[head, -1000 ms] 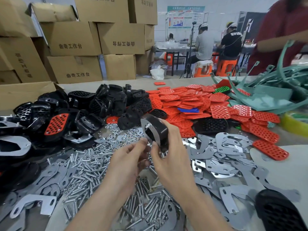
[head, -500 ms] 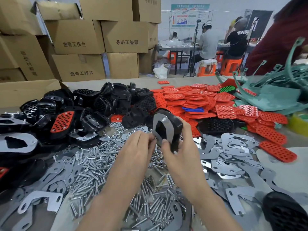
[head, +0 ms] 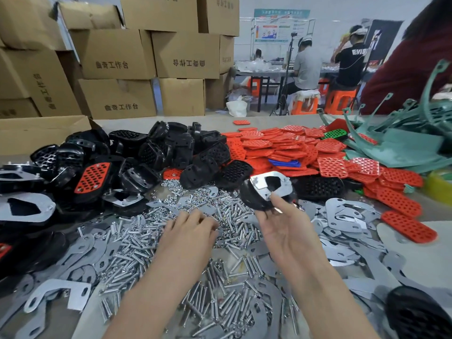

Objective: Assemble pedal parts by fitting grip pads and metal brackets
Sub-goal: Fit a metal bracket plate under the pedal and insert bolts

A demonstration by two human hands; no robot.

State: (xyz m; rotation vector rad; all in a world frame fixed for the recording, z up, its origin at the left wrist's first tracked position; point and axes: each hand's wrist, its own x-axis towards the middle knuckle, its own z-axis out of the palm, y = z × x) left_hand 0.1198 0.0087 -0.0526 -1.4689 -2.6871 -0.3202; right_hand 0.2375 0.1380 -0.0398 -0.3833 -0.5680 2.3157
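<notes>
Black pedal (head: 254, 198), silver bracket (head: 270, 185) on top

A pale worktable (head: 420, 263) carries heaped parts. Black pedal bodies (head: 156, 152) pile at the far left, red grip pads (head: 293, 148) spread at the far right, with one red pad (head: 241, 122) lying apart behind them. Silver bolts (head: 137, 243) cover the near middle, flat metal brackets (head: 342, 216) lie to their right, and green plastic pieces (head: 401, 148) crowd the far right corner.
</notes>
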